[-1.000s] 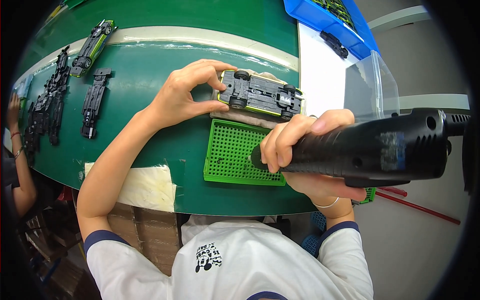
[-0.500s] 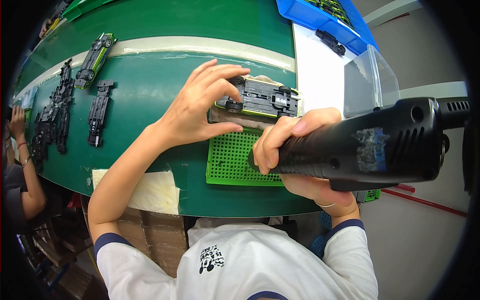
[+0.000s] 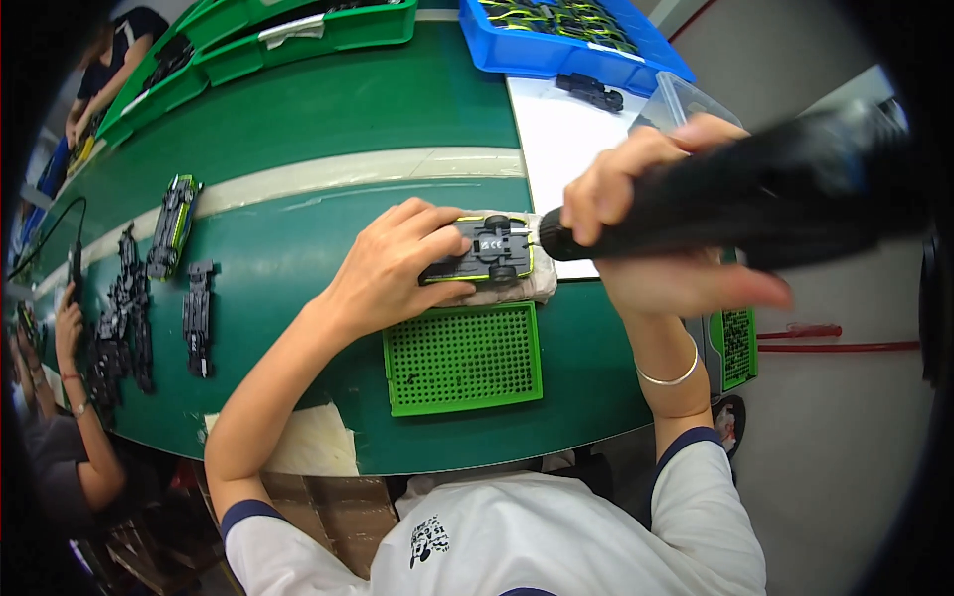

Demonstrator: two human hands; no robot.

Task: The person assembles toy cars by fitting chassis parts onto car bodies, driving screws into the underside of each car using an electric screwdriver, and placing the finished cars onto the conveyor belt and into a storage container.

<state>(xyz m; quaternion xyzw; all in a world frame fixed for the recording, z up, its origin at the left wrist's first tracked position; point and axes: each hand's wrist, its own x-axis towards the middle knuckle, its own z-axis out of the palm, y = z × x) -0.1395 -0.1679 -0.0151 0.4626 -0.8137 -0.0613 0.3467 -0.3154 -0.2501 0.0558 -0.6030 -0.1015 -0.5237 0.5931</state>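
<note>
An upside-down toy car (image 3: pixel 492 244) with a black underside and yellow-green edges lies on a pale cloth pad (image 3: pixel 544 282). My left hand (image 3: pixel 397 260) is closed around its left part, thumb on the near side and fingers over the far side. My right hand (image 3: pixel 646 199) grips a thick black electric screwdriver (image 3: pixel 735 204), blurred at its back end. The tool's front end is beside the right end of the car; whether they touch cannot be told. Just nearer than the pad is a green perforated tray (image 3: pixel 462 360) with a few tiny dark pieces.
Left on the green table are black chassis parts (image 3: pixel 124 308), a single chassis (image 3: pixel 199 318) and another toy car (image 3: pixel 174 226). A blue bin (image 3: pixel 556 35) of parts, green bins (image 3: pixel 308 40) and a clear box (image 3: pixel 686 104) stand farther back. Other people work at the far left.
My left hand has closed on the toy car. The screwdriver's front end has moved from over the green tray to the car's right end. The head view has also shifted.
</note>
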